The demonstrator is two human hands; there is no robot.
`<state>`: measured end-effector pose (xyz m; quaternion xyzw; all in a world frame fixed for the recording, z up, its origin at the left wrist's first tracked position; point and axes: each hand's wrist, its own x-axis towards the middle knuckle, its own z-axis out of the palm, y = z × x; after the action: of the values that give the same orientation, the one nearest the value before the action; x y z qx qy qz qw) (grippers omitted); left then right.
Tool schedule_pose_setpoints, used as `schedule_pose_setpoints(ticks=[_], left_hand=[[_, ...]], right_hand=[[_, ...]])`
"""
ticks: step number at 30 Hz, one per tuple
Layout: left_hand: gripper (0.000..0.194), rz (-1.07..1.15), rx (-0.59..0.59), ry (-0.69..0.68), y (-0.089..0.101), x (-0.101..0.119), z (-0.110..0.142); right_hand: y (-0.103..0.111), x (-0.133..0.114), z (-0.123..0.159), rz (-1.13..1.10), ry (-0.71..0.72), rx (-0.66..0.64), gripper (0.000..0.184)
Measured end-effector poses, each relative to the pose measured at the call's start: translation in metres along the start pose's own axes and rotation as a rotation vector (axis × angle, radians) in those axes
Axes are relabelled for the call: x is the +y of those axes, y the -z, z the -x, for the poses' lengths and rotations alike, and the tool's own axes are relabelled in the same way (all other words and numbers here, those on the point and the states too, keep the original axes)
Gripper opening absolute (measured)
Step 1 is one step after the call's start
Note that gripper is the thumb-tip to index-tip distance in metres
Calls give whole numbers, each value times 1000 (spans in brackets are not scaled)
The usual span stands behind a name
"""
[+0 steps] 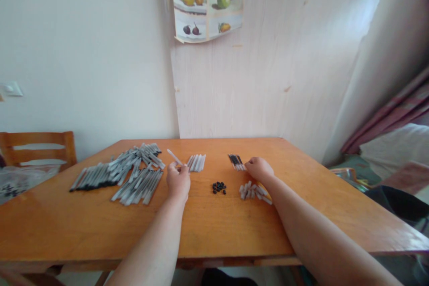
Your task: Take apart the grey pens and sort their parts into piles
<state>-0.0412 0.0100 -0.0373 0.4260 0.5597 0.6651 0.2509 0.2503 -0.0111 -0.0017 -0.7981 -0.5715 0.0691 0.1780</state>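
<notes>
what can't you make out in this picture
All in the head view:
Right hand: fingertips hidden by the hand itself; whether they grip anything is unclear.
Small black pieces: too small for fine detail.
Wooden chair: cut off by left edge.
Plastic bag: contents blurred.

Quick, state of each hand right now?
Left hand: closed, holding a pale tube.
Right hand: at the thin dark rods; whether it grips one cannot be told.

I'm seeing soft, diffuse light; above the right side of the table, glare is washing the wall panel, while rightward the curtain is blurring.
</notes>
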Motion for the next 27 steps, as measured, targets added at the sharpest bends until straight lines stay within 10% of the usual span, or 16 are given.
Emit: schedule_pose_setpoints(ticks=[20, 27], left_hand=[[15, -322, -17, -186, 16, -2, -29], [10, -700, -183, -162, 11, 10, -38]], right_hand=[[20, -24, 33, 112, 219, 141, 40], [27, -27, 40, 136, 256, 135, 44]])
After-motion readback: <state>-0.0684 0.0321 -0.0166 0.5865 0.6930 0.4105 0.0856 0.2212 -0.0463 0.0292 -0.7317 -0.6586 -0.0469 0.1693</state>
